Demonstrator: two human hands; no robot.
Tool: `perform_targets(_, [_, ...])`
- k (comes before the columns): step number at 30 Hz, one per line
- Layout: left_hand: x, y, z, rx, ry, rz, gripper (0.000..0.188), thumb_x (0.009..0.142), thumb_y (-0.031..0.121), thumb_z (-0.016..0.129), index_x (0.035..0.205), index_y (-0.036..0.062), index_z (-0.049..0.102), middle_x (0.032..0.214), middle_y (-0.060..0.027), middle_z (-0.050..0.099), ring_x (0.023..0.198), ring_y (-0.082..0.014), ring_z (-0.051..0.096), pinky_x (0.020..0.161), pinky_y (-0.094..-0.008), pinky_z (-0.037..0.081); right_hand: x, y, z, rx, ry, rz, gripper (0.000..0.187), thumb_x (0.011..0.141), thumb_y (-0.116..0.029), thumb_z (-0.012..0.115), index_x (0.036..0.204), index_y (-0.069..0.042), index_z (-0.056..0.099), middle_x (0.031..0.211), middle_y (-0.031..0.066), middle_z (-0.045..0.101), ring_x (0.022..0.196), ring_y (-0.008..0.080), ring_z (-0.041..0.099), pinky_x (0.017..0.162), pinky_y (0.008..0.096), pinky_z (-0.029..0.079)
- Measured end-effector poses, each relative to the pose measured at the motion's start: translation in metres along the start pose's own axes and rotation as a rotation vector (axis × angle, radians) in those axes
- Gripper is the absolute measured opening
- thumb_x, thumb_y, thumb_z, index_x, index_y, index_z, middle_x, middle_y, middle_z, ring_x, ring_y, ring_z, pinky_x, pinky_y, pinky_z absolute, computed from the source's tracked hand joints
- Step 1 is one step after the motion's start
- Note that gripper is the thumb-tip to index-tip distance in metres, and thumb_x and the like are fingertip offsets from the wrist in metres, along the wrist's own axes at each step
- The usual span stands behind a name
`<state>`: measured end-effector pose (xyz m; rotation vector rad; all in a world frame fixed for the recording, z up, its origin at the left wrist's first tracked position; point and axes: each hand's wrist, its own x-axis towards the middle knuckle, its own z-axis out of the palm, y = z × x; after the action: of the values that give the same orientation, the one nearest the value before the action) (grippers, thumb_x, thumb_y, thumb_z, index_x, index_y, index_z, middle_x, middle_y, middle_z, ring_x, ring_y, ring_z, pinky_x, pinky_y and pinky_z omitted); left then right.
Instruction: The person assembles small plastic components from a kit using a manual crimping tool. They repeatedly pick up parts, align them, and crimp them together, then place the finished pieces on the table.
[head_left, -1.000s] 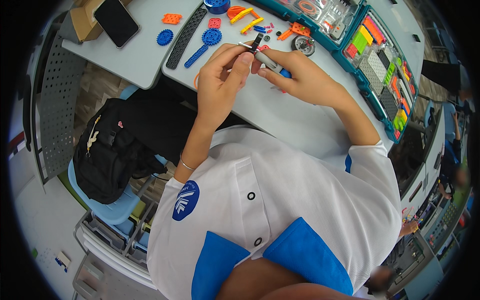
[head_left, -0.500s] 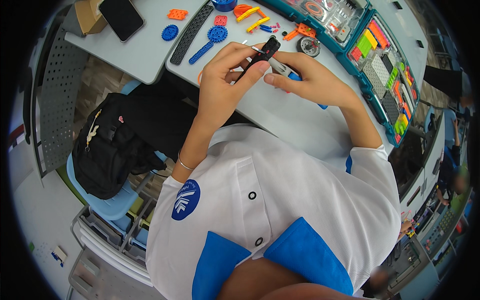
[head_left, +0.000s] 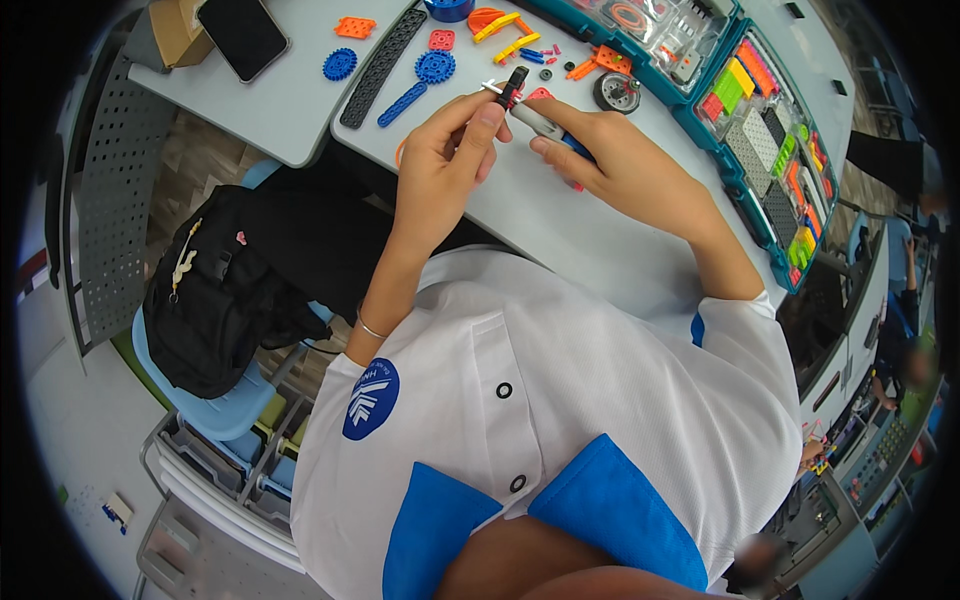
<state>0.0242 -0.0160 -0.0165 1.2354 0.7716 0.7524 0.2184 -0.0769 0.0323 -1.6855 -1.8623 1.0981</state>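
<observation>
Black piece sits at twelve o'clock over the worktop, clamped in the left hand's fingers, the right hand closed round a tool meeting it from four o'clock (contact unclear): best held rigid, tool square, squeeze light.

White lettering and striped emblem, round blue badge, white shirt

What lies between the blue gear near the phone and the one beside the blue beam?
In the head view, a long black strip and the tabletop seam lie between the phone-side gear and the beam-side gear.
</observation>
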Motion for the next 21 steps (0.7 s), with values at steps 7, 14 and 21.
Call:
perform_targets(7, [-0.004, -0.002, 0.018, 0.088, 0.087, 0.072, 0.034, 0.1, 0.021, 0.062, 0.122, -0.0053, 0.064, 0.085, -0.0001, 0.06, 0.068, -0.0025, 0.051, 0.052, -0.0175, 0.037, -0.007, -0.008, 0.012, -0.36, 0.171, 0.003, 0.031, 0.1, -0.031, 0.056, 0.104, 0.0, 0.057, 0.074, 0.0196, 0.064, 0.069, 0.0371, 0.063, 0.061, 0.0461, 0.049])
perform_targets(14, [-0.002, -0.002, 0.009, 0.179, 0.068, 0.098, 0.031, 0.1, 0.021, 0.062, 0.117, -0.0049, 0.067, 0.084, -0.0006, 0.057, 0.066, -0.0029, 0.048, 0.051, -0.019, 0.035, 0.0, -0.008, 0.009, -0.242, 0.149, 0.038, 0.034, 0.099, -0.032, 0.058, 0.096, 0.002, 0.057, 0.063, 0.0191, 0.06, 0.06, 0.0375, 0.06, 0.056, 0.0442, 0.047])
perform_targets(21, [-0.004, -0.005, 0.004, 0.162, 0.073, 0.13, 0.031, 0.102, 0.021, 0.058, 0.117, -0.0054, 0.067, 0.082, -0.0013, 0.057, 0.06, -0.0032, 0.044, 0.049, -0.0207, 0.034, 0.005, -0.004, 0.007, 0.036, 0.046, 0.104, 0.043, 0.1, -0.035, 0.057, 0.118, 0.004, 0.061, 0.061, 0.0139, 0.057, 0.05, 0.0248, 0.055, 0.052, 0.0358, 0.045])
